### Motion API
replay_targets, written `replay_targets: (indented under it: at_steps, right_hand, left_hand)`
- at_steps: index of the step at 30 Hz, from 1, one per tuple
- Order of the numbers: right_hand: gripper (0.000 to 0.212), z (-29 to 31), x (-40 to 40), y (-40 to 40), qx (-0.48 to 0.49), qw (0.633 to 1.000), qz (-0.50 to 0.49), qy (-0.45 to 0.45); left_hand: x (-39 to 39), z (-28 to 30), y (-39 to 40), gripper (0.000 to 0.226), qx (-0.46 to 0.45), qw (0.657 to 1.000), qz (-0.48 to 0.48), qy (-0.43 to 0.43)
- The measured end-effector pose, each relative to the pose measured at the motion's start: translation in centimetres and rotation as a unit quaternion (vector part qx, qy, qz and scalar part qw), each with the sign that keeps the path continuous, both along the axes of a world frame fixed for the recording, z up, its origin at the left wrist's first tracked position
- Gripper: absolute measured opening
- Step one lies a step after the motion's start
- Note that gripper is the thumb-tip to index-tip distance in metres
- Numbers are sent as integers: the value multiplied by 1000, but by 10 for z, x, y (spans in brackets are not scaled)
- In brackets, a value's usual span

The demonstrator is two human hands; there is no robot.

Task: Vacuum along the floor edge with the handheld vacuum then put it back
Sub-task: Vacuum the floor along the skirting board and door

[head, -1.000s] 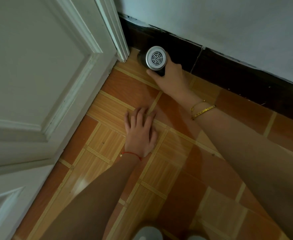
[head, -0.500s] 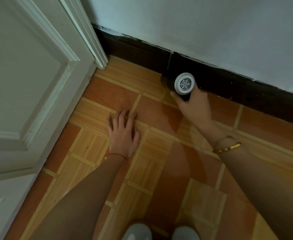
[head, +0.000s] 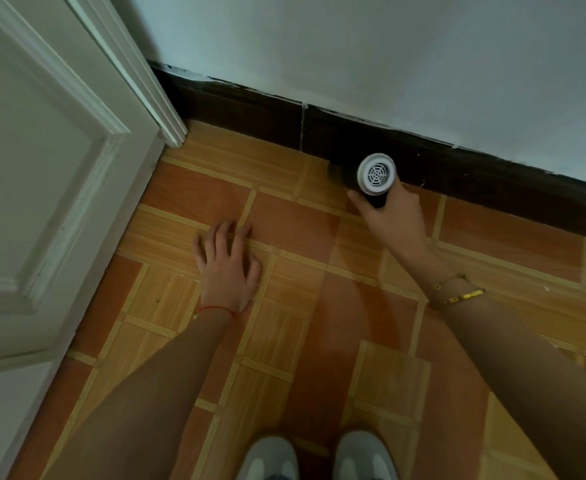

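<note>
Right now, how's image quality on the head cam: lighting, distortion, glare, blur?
Head view: dim, greenish cast; wide-angle bending on the door and the baseboard; soft glare on the floor tiles; the handheld vacuum body nearly lost against the dark baseboard, only its grille end reads; right hand and left hand slightly soft.

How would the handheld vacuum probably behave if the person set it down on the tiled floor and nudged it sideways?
The handheld vacuum has a round grille end and a barrel-like dark body, so it may roll. The right hand holds it alone, which suggests it is fairly light. Its casing looks hard, so it should stay stiff, and it might slide on the glossy floor tiles.
</note>
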State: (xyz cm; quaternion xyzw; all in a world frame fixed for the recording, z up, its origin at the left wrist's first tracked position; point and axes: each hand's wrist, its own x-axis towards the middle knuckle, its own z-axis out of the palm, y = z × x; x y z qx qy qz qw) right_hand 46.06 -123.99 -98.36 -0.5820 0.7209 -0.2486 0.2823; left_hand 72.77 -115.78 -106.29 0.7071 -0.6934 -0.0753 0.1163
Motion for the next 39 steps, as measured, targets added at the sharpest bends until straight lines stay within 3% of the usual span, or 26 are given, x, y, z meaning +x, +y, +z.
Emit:
replay_targets:
  at_steps: [6, 11, 17, 24, 27, 33, 39]
  right_hand:
    - [67, 8, -46, 31, -2, 996, -78, 31]
    - [68, 10, -48, 35, 3, 997, -69, 24]
    - [66, 10, -43, 43, 34, 999, 3, -25]
    - [66, 19, -95, 88, 8, 992, -118, 33]
    - [62, 22, -108, 113, 36, 992, -114, 36]
    - [57, 26, -101, 162, 95, 994, -51, 3]
    - [63, 29, -119, 179, 79, 984, -154, 37]
  left_hand:
    - [-3, 1, 1, 54, 8, 1000, -1, -20]
    - [-18, 5, 3, 54, 8, 1000, 20, -15]
    - [-63, 9, 6, 46, -2, 996, -87, 23]
    - [-113, 11, 9, 45, 8, 982, -186, 38]
    - [-137, 11, 12, 47, 15, 974, -219, 48]
    - [-170, 4, 18, 47, 20, 974, -219, 53]
    - [-175, -3, 27, 45, 8, 971, -239, 22]
